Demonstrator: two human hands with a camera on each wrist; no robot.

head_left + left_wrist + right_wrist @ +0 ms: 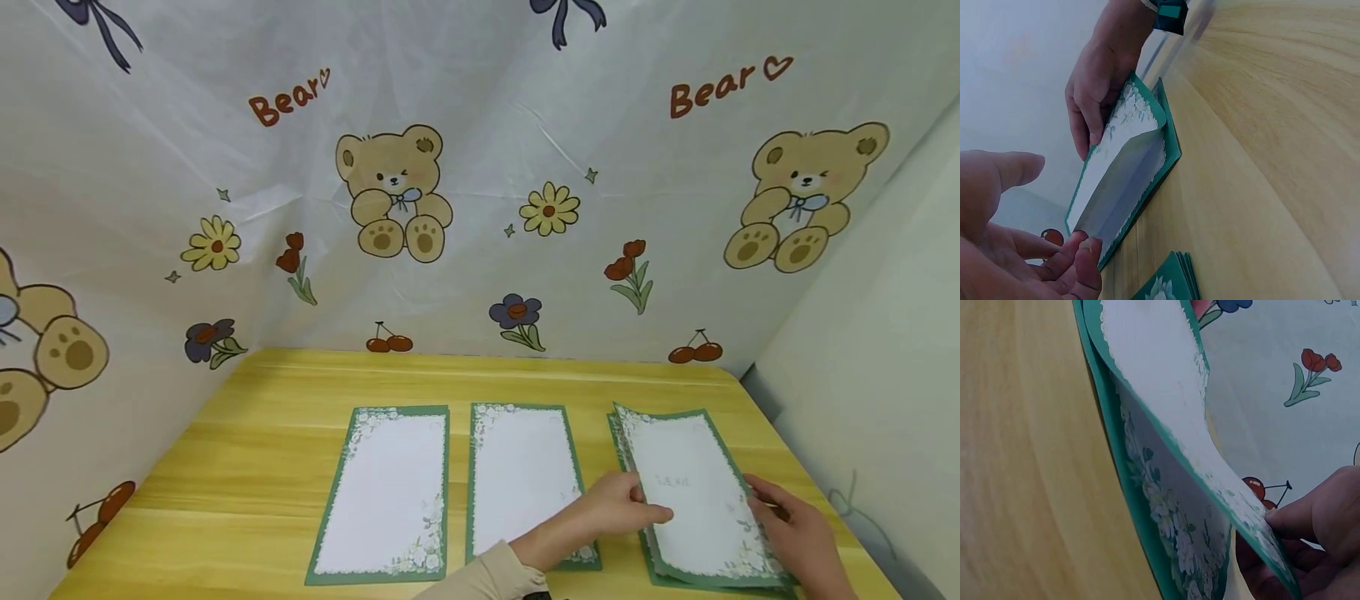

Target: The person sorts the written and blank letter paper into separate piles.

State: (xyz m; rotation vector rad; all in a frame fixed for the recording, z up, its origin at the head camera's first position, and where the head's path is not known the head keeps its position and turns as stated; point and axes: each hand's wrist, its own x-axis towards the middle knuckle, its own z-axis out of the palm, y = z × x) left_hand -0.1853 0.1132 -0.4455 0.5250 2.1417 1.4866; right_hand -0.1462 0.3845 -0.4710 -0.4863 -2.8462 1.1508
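Observation:
A white sheet of paper with a green floral border lies at the right, above other matching sheets. Faint writing marks its middle. My right hand pinches its right edge between thumb and fingers. In the right wrist view that edge of the sheet is bent up off the sheet below. My left hand is at the left edge, thumb stretched out over the paper. In the left wrist view its thumb is apart from the fingers, whose tips are at the lifted sheet's edge.
Two more piles of the same bordered paper, a left one and a middle one, lie in a row on the yellow wood-grain table. A bear-print curtain hangs behind the table, and a pale wall stands at the right.

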